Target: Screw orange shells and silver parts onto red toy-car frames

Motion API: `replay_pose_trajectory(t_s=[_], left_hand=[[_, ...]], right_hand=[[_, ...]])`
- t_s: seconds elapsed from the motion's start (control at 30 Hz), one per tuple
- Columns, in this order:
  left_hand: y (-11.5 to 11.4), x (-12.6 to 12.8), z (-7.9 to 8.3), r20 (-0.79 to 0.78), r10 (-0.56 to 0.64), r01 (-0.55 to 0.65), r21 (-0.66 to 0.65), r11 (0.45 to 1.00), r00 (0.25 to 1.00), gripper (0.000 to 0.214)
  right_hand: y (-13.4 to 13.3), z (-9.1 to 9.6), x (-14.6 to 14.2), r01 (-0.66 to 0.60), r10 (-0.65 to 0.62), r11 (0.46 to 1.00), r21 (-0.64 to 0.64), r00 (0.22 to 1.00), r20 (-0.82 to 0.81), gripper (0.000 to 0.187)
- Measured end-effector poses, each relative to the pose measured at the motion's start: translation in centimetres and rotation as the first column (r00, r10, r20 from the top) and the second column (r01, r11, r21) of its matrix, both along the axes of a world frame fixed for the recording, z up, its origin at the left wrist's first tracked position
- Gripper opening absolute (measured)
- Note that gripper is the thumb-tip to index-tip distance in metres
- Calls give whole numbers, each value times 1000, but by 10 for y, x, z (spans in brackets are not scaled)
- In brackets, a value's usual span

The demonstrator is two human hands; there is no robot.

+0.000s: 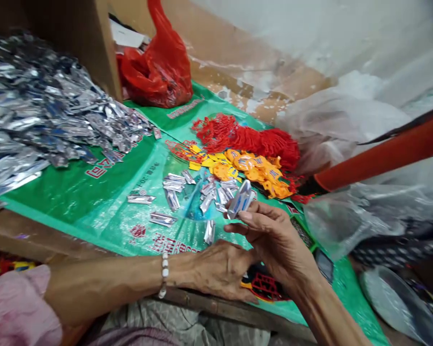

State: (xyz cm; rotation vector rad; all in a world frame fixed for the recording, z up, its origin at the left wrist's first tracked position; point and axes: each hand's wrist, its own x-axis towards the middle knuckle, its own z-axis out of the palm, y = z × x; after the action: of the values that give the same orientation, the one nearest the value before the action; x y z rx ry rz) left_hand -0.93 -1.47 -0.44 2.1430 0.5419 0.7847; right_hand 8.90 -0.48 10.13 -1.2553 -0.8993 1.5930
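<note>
My right hand [274, 235] pinches a small silver foil piece [240, 199] between thumb and fingers, lifted just above the green plastic sheet [94, 192]. My left hand [220, 269], a bead bracelet on its wrist, lies curled beside and under the right hand, over a red and yellow item [263, 286]; what its fingers hold is hidden. Loose silver foil pieces [187, 192] are scattered on the sheet just beyond both hands.
A big heap of silver foil pieces [46, 110] fills the left. Yellow tags [245, 168] and red string bundles [252, 139] lie behind the hands. A red plastic bag [159, 67] sits at the back, clear plastic bags [353, 144] and a red tube [382, 158] at the right.
</note>
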Motion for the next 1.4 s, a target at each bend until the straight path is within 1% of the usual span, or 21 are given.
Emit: replay_pose_trajectory(t_s=[0.07, 0.1, 0.17, 0.27, 0.33, 0.4, 0.43, 0.5, 0.53, 0.6, 0.7, 0.83, 0.9, 1.07, 1.17, 1.23, 1.4], left_hand=[[-1, -3, 0, -13, -33, 33, 9, 999, 999, 35], [-1, -4, 0, -27, -9, 9, 6, 1000, 1000, 34], [-3, -4, 0, -47, 80, -81, -7, 997, 996, 31], [-6, -2, 0, -44, 204, -204, -5, 979, 978, 30], [-7, -1, 1, -33, 230, -230, 15, 973, 973, 29], [-8, -1, 1, -33, 227, -226, 32, 974, 973, 28], [-8, -1, 1, -37, 221, -219, 43, 975, 975, 29], [-9, -2, 1, -49, 209, -206, 71, 976, 977, 29], [-9, -2, 0, -55, 203, -197, 94, 976, 978, 29], [-10, -2, -1, -54, 193, -183, 145, 972, 980, 27], [-10, -1, -2, -39, 187, -177, 190, 966, 982, 22], [-10, -2, -1, -44, 167, -154, 216, 964, 985, 22], [-9, -4, 1, -52, 149, -132, 237, 962, 988, 22], [-9, -5, 2, -55, 119, -95, 321, 942, 991, 19], [-9, -3, 1, -46, 144, -123, 310, 943, 989, 16], [-9, -3, 0, -38, 140, -122, 305, 945, 989, 17], [-8, -4, -2, -41, 124, -106, 300, 948, 991, 22]], right_hand=[[-20, 4, 16, 183, -185, 982, 41, 982, 25, 22], [-32, 4, 23, 267, -269, 962, 66, 962, 35, 22], [-55, -1, 33, 410, -420, 903, 127, 905, 64, 21], [-84, -18, 34, 569, -591, 801, 185, 802, 92, 22], [-93, -32, 28, 663, -678, 732, 158, 730, 79, 24], [-96, -45, 18, 727, -732, 681, 91, 679, 54, 26], [-96, -50, 14, 742, -744, 668, 62, 666, 43, 28], [-95, -59, 6, 745, -745, 667, 28, 666, 38, 30], [-94, -63, 4, 744, -745, 667, 31, 665, 49, 31], [-95, -69, 1, 753, -755, 655, 66, 648, 98, 32], [-99, -75, 1, 770, -778, 625, 132, 600, 186, 30], [-102, -78, -1, 777, -789, 603, 180, 549, 275, 32], [-102, -77, -3, 777, -792, 598, 197, 535, 293, 34], [-100, -78, -9, 774, -793, 599, 204, 540, 280, 35], [-101, -80, -10, 756, -779, 617, 220, 546, 309, 32], [-101, -81, -9, 749, -773, 623, 228, 543, 328, 31], [-102, -83, -7, 746, -776, 625, 233, 557, 297, 30]])
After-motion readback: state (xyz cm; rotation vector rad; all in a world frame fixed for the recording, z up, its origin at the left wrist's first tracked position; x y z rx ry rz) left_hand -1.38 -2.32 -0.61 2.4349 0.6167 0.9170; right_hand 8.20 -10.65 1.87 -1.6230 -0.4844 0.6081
